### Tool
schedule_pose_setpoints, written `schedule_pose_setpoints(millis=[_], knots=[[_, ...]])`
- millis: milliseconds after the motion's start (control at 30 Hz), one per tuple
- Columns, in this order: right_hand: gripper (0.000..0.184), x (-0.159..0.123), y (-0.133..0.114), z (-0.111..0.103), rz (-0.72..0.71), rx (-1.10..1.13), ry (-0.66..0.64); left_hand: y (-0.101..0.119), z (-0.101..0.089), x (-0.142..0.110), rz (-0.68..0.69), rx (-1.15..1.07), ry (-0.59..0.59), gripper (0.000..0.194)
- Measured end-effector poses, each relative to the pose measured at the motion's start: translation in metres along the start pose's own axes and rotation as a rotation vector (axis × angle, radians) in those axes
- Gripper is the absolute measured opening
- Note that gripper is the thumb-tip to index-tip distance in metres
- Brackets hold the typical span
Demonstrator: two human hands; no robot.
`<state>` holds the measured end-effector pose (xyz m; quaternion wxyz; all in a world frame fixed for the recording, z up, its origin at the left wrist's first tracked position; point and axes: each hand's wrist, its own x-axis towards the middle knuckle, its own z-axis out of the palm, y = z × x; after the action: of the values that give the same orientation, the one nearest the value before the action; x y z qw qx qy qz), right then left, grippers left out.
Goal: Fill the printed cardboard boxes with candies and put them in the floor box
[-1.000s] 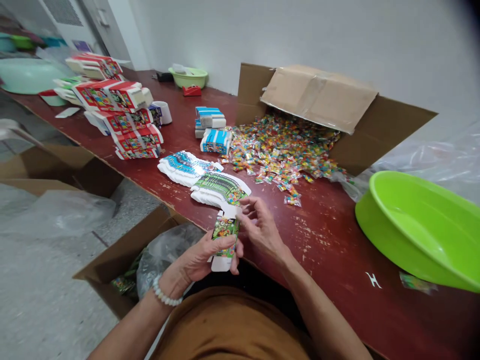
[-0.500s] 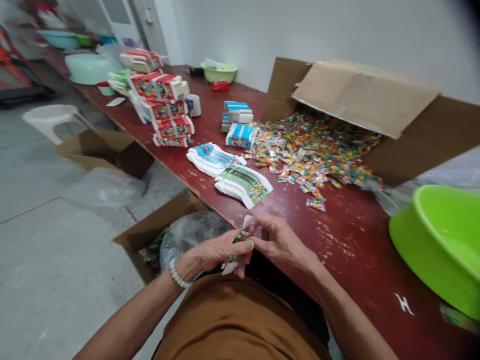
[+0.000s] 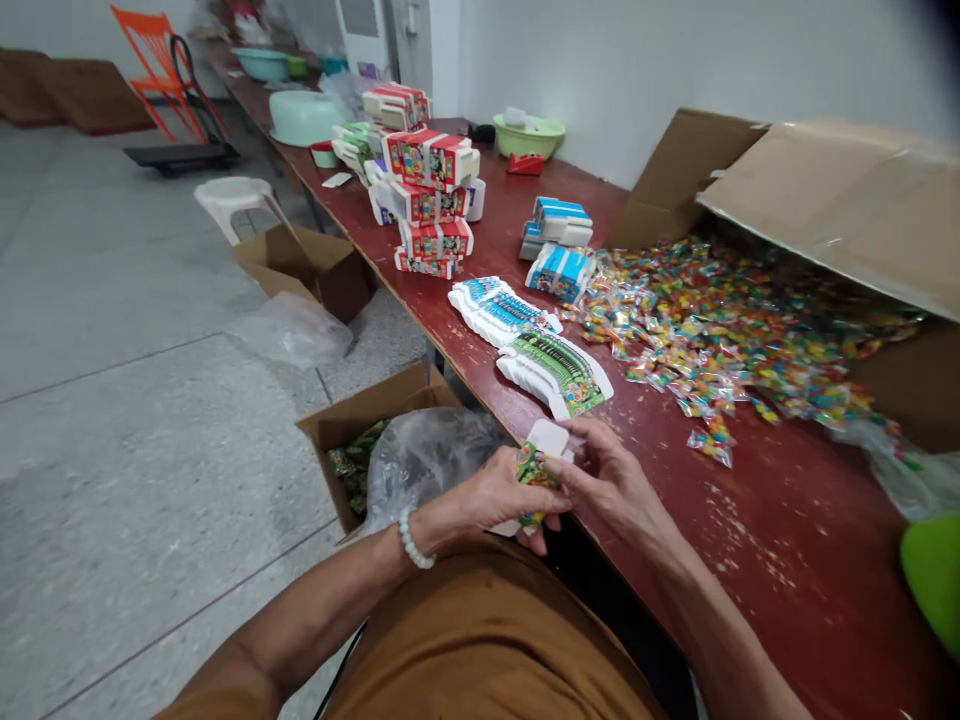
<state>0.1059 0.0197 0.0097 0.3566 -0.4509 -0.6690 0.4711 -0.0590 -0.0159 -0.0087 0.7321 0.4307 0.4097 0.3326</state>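
Two bare hands meet over one small printed carton (image 3: 536,468), just above the table's near edge. The left hand (image 3: 491,497) closes around the carton's lower body, and the right hand (image 3: 607,480) pinches its white top flap between thumb and fingers, so both grips are clamped on it. One white bead bracelet (image 3: 411,537) circles the left wrist.

Just ahead, on the red table (image 3: 787,530), two flat stacks of printed blanks lie touching, one blue (image 3: 499,310) and one green (image 3: 555,370). Beyond them stand two groups of blue boxes (image 3: 559,235), and to their right a heap of hundreds of wrapped candies (image 3: 735,330) spreads from one tipped cardboard box (image 3: 825,190) along the wall side. One green basin (image 3: 934,570) is cut off by the right of the view.

Toward the far end rise several stacked red boxes (image 3: 431,190), with one green bowl (image 3: 525,137), one red tape dispenser (image 3: 525,164) and one pale green basin (image 3: 304,117) past them.

Off the near edge, on the floor, one open carton box (image 3: 337,420) holds a clear plastic bag (image 3: 427,460) and green packets (image 3: 349,465). A second open box (image 3: 315,270) sits farther along, near one white stool (image 3: 236,195).
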Motion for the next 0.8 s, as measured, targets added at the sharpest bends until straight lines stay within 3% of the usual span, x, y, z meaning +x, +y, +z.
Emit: schedule_pose_setpoints(millis=[100,167,300,433,600,800], knots=[[0.036,-0.002,0.0,0.003,0.104,0.134,0.02,-0.001,0.004,0.005,0.111,0.036,0.087,0.026],[0.038,-0.002,0.002,0.002,0.118,0.118,0.086,-0.005,0.005,0.006,0.202,0.125,0.211,0.023],[0.04,0.0,0.008,0.003,0.1,0.138,0.111,-0.016,0.005,0.001,0.307,0.164,0.409,0.051],[0.058,0.001,0.01,0.021,0.131,0.344,0.161,-0.024,0.006,-0.003,0.388,-0.119,0.474,0.065],[0.038,0.005,0.013,0.04,0.088,0.49,0.093,-0.022,-0.002,-0.004,0.426,-0.249,0.487,0.064],[0.025,0.003,0.014,0.027,0.043,0.401,0.051,-0.022,0.0,-0.005,0.388,-0.207,0.416,0.041]])
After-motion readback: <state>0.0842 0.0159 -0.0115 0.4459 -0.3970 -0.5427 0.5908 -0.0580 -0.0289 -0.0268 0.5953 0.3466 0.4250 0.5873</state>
